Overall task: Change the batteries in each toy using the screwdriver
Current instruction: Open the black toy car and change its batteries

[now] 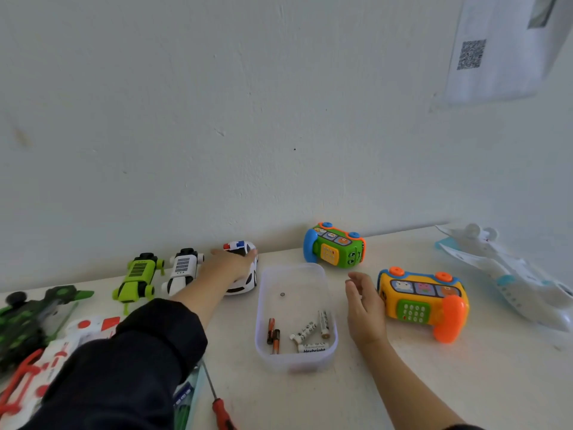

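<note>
A: Left hand (231, 264) lies over the police car (243, 271), centre frame by the wall. Fingers curve over the roof; a closed grip can't be told from here. Car is on its wheels.

B: Right hand (364, 308)?

A: Relaxed, fingers loosely spread, holding nothing. It sits just beside the orange phone toy (423, 302), right of centre; contact unclear.

B: Tool and cells?

A: Screwdriver (218, 405) lies on the table at bottom centre, untouched. Batteries (305, 333) are in the clear tray (325, 280) between the hands, with one small round piece, possibly a screw or button cell (282, 294), further up.

B: Risks, as judged?

A: Used and fresh cells look mixed in one tray, so a spent one could go back in. The left sleeve (139, 352) crosses low over the toys at lower left and could drag them. Lifting the car one-handed over the tray may clip its rim. The green phone toy (336, 246), upper centre, lies clear.
</note>
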